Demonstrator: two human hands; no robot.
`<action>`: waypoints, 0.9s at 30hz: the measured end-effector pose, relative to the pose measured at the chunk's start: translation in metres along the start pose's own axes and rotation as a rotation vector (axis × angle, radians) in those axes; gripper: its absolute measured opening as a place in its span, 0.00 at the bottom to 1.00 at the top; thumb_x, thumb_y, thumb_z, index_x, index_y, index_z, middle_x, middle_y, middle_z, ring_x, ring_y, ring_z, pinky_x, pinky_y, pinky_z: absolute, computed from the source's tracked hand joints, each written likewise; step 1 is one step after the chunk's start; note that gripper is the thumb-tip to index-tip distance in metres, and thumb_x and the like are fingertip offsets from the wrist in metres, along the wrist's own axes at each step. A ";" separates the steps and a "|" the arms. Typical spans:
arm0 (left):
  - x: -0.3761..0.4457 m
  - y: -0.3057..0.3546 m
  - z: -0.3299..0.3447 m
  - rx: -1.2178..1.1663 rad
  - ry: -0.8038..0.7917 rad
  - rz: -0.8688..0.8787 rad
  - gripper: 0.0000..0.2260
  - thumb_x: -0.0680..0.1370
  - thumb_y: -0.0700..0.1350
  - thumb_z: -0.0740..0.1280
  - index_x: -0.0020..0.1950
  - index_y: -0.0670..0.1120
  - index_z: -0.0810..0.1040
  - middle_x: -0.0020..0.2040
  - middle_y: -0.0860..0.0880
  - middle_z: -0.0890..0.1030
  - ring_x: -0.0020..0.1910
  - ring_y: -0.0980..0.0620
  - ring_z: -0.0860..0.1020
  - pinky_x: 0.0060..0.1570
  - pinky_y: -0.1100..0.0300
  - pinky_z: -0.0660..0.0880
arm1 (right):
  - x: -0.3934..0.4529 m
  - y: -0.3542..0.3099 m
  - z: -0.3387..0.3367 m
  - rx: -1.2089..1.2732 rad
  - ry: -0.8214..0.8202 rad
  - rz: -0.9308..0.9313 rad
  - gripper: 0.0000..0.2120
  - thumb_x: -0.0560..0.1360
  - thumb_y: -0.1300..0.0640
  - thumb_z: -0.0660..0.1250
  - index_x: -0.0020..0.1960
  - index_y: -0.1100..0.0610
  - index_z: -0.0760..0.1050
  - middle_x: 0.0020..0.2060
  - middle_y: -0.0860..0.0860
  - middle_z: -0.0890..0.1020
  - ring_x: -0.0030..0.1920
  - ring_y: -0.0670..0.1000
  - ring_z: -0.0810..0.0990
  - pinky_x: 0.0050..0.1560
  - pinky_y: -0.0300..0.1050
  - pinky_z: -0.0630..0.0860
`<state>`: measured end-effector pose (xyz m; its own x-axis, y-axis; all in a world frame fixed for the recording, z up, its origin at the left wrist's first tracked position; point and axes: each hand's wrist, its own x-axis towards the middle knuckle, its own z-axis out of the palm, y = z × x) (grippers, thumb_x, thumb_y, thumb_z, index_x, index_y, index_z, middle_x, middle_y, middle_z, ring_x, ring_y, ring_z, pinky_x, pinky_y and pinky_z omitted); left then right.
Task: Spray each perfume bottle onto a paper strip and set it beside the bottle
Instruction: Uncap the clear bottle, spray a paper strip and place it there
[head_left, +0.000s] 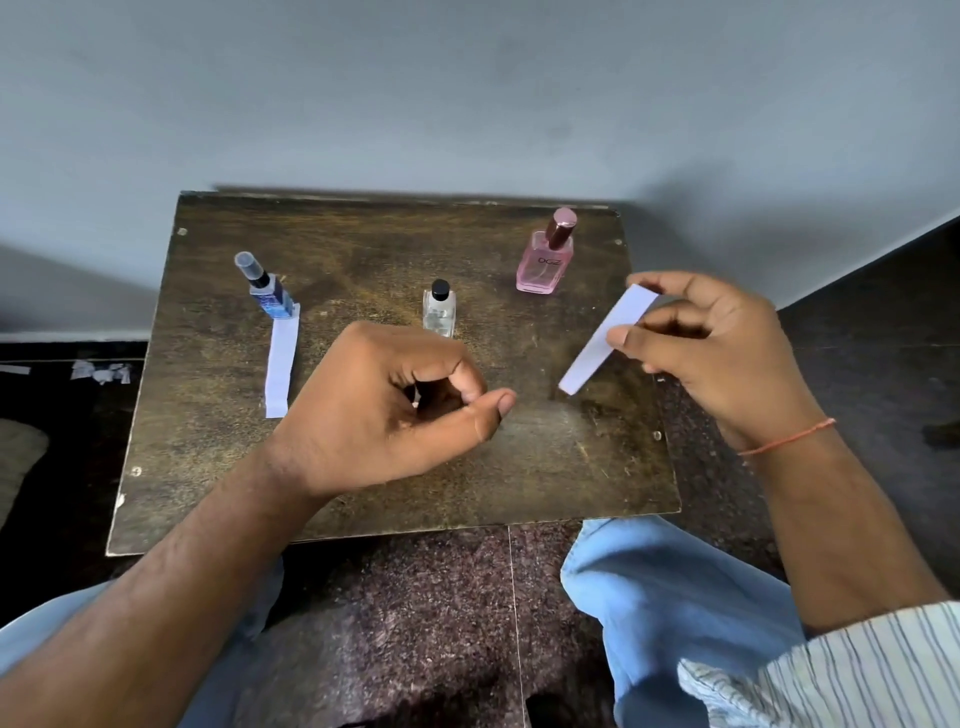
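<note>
Dark lettering reading "DGZ" runs across the front of the pink perfume bottle (545, 262), standing just beyond the fingers (636, 283) of the right hand. The blue bottle (272, 300) carries a printed label too blurred to read.

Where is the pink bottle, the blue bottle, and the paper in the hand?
pink bottle (543, 265), head view, on its pink glass body.
blue bottle (274, 301), head view, on its blue label.
held strip (602, 343), head view, on the middle of the paper.
right hand (722, 353), head view, on its back.
</note>
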<state>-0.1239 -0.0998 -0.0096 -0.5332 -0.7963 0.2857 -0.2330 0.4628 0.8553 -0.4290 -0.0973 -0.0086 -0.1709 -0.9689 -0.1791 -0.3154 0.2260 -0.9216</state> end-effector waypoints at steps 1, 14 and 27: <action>0.000 0.001 -0.002 -0.024 0.029 -0.010 0.12 0.80 0.44 0.77 0.38 0.44 0.84 0.31 0.53 0.83 0.26 0.52 0.77 0.26 0.59 0.70 | -0.003 -0.006 0.010 0.068 -0.057 -0.014 0.21 0.72 0.64 0.82 0.61 0.48 0.84 0.43 0.52 0.90 0.42 0.53 0.84 0.44 0.46 0.83; -0.010 -0.011 -0.024 -0.009 -0.085 -0.368 0.06 0.80 0.48 0.76 0.49 0.47 0.91 0.34 0.59 0.85 0.24 0.66 0.75 0.29 0.78 0.65 | -0.012 -0.028 0.077 0.231 -0.382 -0.042 0.20 0.71 0.59 0.82 0.62 0.50 0.85 0.47 0.58 0.91 0.41 0.57 0.77 0.35 0.44 0.75; -0.015 -0.020 -0.038 -0.249 -0.101 -0.453 0.08 0.74 0.50 0.80 0.46 0.46 0.91 0.29 0.55 0.81 0.24 0.59 0.65 0.26 0.67 0.61 | -0.009 -0.036 0.099 0.231 -0.432 -0.005 0.22 0.70 0.57 0.82 0.63 0.55 0.83 0.43 0.56 0.90 0.37 0.49 0.79 0.32 0.45 0.74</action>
<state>-0.0802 -0.1124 -0.0142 -0.5029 -0.8476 -0.1690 -0.2643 -0.0354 0.9638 -0.3235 -0.1066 -0.0078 0.2486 -0.9341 -0.2561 -0.0920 0.2404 -0.9663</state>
